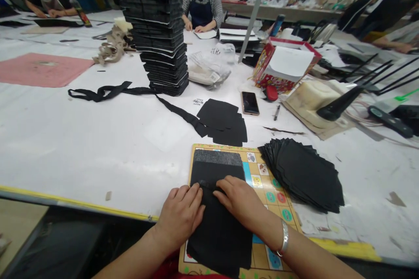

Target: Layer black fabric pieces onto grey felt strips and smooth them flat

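Observation:
A black fabric piece lies on a colourful printed board at the table's near edge, with a grey felt strip at its far end. My left hand rests on the fabric's left side, fingers together and pressed flat along a fold. My right hand, with a silver bracelet on the wrist, presses the same fold from the right, fingertips pinching at the crease. Both hands meet near the middle of the piece.
A fanned stack of black pieces lies right of the board, a few more black pieces beyond it. A tall black pile, a black strap, a phone, a printed box and a pink cloth sit farther back. Other people work across the table.

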The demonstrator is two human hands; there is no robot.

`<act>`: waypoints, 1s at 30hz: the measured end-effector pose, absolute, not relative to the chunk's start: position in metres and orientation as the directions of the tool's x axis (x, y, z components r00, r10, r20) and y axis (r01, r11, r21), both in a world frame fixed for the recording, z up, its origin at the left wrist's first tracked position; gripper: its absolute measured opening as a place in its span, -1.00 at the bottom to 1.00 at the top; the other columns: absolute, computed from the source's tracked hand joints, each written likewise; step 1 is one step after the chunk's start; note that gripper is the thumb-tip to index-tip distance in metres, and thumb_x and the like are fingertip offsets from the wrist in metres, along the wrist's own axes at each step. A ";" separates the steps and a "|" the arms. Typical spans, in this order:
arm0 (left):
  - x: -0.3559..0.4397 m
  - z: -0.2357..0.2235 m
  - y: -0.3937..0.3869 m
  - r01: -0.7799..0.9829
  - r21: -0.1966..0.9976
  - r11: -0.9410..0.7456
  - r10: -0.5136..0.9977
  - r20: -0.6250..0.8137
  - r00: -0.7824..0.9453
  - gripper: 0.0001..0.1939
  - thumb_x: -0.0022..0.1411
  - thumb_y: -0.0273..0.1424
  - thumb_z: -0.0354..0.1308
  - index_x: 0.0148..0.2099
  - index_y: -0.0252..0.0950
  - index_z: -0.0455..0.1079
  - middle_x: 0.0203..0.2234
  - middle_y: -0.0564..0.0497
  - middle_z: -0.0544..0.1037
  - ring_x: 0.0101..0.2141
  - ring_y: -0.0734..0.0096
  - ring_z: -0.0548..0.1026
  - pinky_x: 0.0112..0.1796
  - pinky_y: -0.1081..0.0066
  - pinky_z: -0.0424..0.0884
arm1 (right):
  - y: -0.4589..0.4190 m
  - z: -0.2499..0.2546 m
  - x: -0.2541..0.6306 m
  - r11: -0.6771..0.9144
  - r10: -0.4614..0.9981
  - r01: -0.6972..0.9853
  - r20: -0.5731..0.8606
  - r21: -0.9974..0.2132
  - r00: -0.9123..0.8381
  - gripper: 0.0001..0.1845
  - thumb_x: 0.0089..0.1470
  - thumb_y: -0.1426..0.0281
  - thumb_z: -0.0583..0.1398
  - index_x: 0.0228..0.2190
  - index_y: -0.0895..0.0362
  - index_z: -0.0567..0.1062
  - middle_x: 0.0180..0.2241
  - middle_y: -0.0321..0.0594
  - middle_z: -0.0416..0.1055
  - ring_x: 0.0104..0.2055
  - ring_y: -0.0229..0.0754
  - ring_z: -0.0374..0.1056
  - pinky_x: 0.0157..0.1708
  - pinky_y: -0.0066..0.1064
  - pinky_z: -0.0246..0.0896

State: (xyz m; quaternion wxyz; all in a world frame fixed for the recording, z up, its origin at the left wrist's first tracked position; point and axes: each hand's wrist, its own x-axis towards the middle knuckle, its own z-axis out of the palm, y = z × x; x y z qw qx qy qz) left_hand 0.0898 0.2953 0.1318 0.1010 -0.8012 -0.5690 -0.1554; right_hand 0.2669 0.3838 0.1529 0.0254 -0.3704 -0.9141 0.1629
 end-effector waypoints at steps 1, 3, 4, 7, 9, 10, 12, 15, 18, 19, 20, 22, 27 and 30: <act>0.090 0.131 0.295 0.943 0.019 -0.333 0.881 0.364 0.303 -0.72 0.20 -0.38 0.00 -0.06 -0.34 0.38 -0.11 -0.08 0.49 -0.20 0.25 0.37 -0.24 0.26 0.24 | 0.382 0.149 0.270 0.685 0.676 0.653 -0.053 -0.323 -0.735 -0.85 0.17 0.36 0.08 -0.32 0.13 0.43 -0.39 -0.21 0.33 -0.34 -0.19 0.25 -0.32 -0.38 0.12; 0.090 0.131 0.296 0.943 0.025 -0.332 0.881 0.365 0.301 -0.72 0.20 -0.38 0.01 -0.06 -0.34 0.38 -0.11 -0.08 0.49 -0.20 0.24 0.37 -0.24 0.26 0.23 | 0.379 0.141 0.276 0.731 0.647 0.612 0.023 -0.302 -0.762 -0.82 0.19 0.43 0.05 -0.22 0.14 0.43 -0.38 -0.20 0.35 -0.35 -0.18 0.24 -0.32 -0.37 0.12; 0.090 0.131 0.296 0.944 0.027 -0.330 0.882 0.365 0.298 -0.72 0.20 -0.39 0.01 -0.07 -0.34 0.38 -0.12 -0.08 0.50 -0.20 0.24 0.37 -0.24 0.27 0.23 | 0.377 0.137 0.279 0.761 0.625 0.587 0.070 -0.275 -0.777 -0.79 0.19 0.46 0.04 -0.16 0.15 0.41 -0.36 -0.18 0.35 -0.34 -0.17 0.23 -0.32 -0.35 0.12; 0.090 0.131 0.296 0.946 0.032 -0.323 0.886 0.363 0.290 -0.73 0.21 -0.39 0.00 -0.07 -0.34 0.38 -0.12 -0.08 0.50 -0.20 0.23 0.37 -0.23 0.27 0.22 | 0.372 0.132 0.285 0.843 0.536 0.513 0.159 -0.164 -0.829 -0.68 0.15 0.55 0.02 -0.05 0.22 0.36 -0.32 -0.11 0.36 -0.33 -0.13 0.21 -0.35 -0.31 0.11; 0.090 0.131 0.296 0.946 0.035 -0.323 0.887 0.361 0.289 -0.73 0.21 -0.38 0.00 -0.07 -0.33 0.38 -0.12 -0.08 0.49 -0.20 0.23 0.37 -0.23 0.27 0.22 | 0.371 0.132 0.286 0.874 0.487 0.476 0.162 -0.100 -0.859 -0.65 0.14 0.57 0.02 -0.03 0.26 0.34 -0.31 -0.09 0.36 -0.33 -0.11 0.19 -0.37 -0.29 0.10; 0.089 0.131 0.296 0.945 0.037 -0.324 0.887 0.360 0.290 -0.73 0.21 -0.38 0.00 -0.07 -0.33 0.38 -0.12 -0.08 0.49 -0.20 0.23 0.37 -0.23 0.27 0.22 | 0.370 0.133 0.286 0.884 0.467 0.461 0.156 -0.076 -0.870 -0.65 0.13 0.57 0.01 -0.03 0.28 0.34 -0.31 -0.08 0.36 -0.34 -0.11 0.19 -0.38 -0.29 0.10; 0.090 0.130 0.295 0.945 0.040 -0.325 0.886 0.363 0.289 -0.72 0.21 -0.38 0.01 -0.05 -0.35 0.37 -0.13 -0.09 0.49 -0.20 0.24 0.37 -0.24 0.28 0.22 | 0.369 0.135 0.285 0.900 0.436 0.435 0.142 -0.037 -0.889 -0.65 0.13 0.57 0.01 -0.04 0.32 0.35 -0.31 -0.06 0.36 -0.34 -0.11 0.18 -0.40 -0.28 0.09; 0.093 0.129 0.296 0.951 0.037 -0.308 0.896 0.348 0.277 -0.61 0.21 -0.35 0.03 0.07 -0.37 0.28 -0.13 -0.09 0.49 -0.21 0.26 0.37 -0.24 0.28 0.23 | 0.368 0.137 0.282 0.909 0.411 0.417 0.129 0.016 -0.902 -0.67 0.11 0.57 0.02 -0.07 0.35 0.36 -0.31 -0.07 0.35 -0.36 -0.11 0.17 -0.43 -0.28 0.07; 0.096 0.131 0.298 0.964 0.012 -0.267 0.920 0.299 0.252 -0.56 0.20 -0.27 0.06 0.11 -0.27 0.26 -0.15 -0.04 0.49 -0.22 0.25 0.37 -0.25 0.27 0.24 | 0.368 0.137 0.282 0.911 0.401 0.409 0.120 0.049 -0.908 -0.67 0.10 0.56 0.04 -0.08 0.35 0.36 -0.34 -0.09 0.32 -0.36 -0.10 0.16 -0.45 -0.28 0.05; 0.095 0.133 0.298 0.969 -0.003 -0.246 0.930 0.281 0.237 -0.59 0.19 -0.25 0.07 0.08 -0.23 0.29 -0.16 -0.03 0.49 -0.23 0.25 0.37 -0.26 0.26 0.24 | 0.368 0.137 0.282 0.912 0.398 0.406 0.115 0.051 -0.910 -0.68 0.10 0.55 0.05 -0.08 0.35 0.36 -0.34 -0.09 0.32 -0.36 -0.10 0.16 -0.45 -0.28 0.05; 0.093 0.134 0.299 0.975 -0.021 -0.219 0.939 0.266 0.217 -0.62 0.19 -0.24 0.07 0.05 -0.21 0.32 -0.18 -0.03 0.49 -0.24 0.25 0.38 -0.27 0.26 0.25 | 0.368 0.138 0.282 0.913 0.398 0.405 0.111 0.053 -0.911 -0.67 0.11 0.55 0.04 -0.08 0.35 0.36 -0.34 -0.10 0.31 -0.36 -0.10 0.16 -0.45 -0.29 0.05; 0.087 0.137 0.301 0.988 -0.064 -0.144 0.953 0.261 0.156 -0.68 0.19 -0.24 0.07 -0.02 -0.19 0.37 -0.17 -0.05 0.48 -0.24 0.22 0.39 -0.29 0.25 0.26 | 0.368 0.138 0.281 0.913 0.397 0.405 0.109 0.055 -0.911 -0.67 0.11 0.56 0.03 -0.07 0.36 0.35 -0.34 -0.09 0.31 -0.36 -0.12 0.16 -0.45 -0.29 0.04; 0.090 0.134 0.301 0.983 -0.055 -0.177 0.893 0.411 0.184 -0.66 0.24 -0.32 0.00 0.02 -0.33 0.33 -0.03 -0.15 0.42 -0.07 0.18 0.36 -0.10 0.21 0.28 | 0.368 0.137 0.275 0.910 0.403 0.411 0.122 0.051 -0.907 -0.70 0.12 0.56 0.02 -0.10 0.34 0.36 -0.34 -0.10 0.30 -0.36 -0.12 0.16 -0.47 -0.29 0.05; 0.106 0.124 0.299 0.933 -0.014 -0.359 0.847 0.416 0.332 -0.66 0.26 -0.43 -0.06 0.05 -0.42 0.28 -0.09 -0.14 0.47 -0.08 0.28 0.38 -0.05 0.29 0.28 | 0.368 0.135 0.281 0.900 0.431 0.435 0.127 0.005 -0.893 -0.74 0.14 0.52 0.03 -0.13 0.30 0.38 -0.36 -0.13 0.30 -0.37 -0.12 0.16 -0.46 -0.29 0.08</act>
